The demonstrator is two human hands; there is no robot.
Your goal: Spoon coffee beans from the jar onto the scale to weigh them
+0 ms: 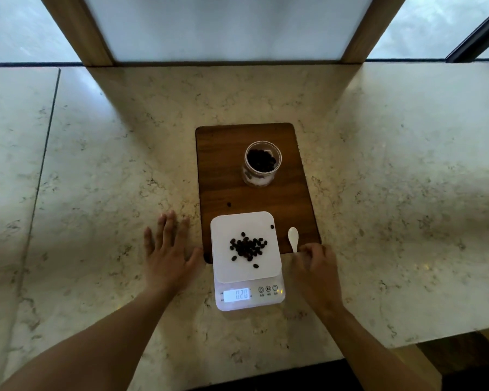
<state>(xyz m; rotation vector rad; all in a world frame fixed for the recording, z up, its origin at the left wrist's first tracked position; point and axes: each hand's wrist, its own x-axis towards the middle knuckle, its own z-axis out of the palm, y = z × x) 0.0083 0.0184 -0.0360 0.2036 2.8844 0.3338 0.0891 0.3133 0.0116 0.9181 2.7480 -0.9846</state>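
I take the scale (246, 246) as my landmark. On its white platform a loose heap of coffee beans (248, 247) sits near the middle, with one stray at the far right corner. The jar (261, 162) stands open beyond the scale on the wooden board (223, 170), beans dark inside, well apart from the platform. The white spoon (293, 239) lies on the board just right of the scale, bowl pointing away from me. My right hand (318, 263) has its fingers curled at the handle end, apparently pinching it, though I cannot tell if the grip has closed. My left hand (168, 251) rests flat and spread on the marble counter (96, 165) left of the scale. I judge the spoon light, stiff and slick, best taken by the handle; the beans roll easily, and the platform has no lip. The room between scale and jar is open, so a clean path exists.
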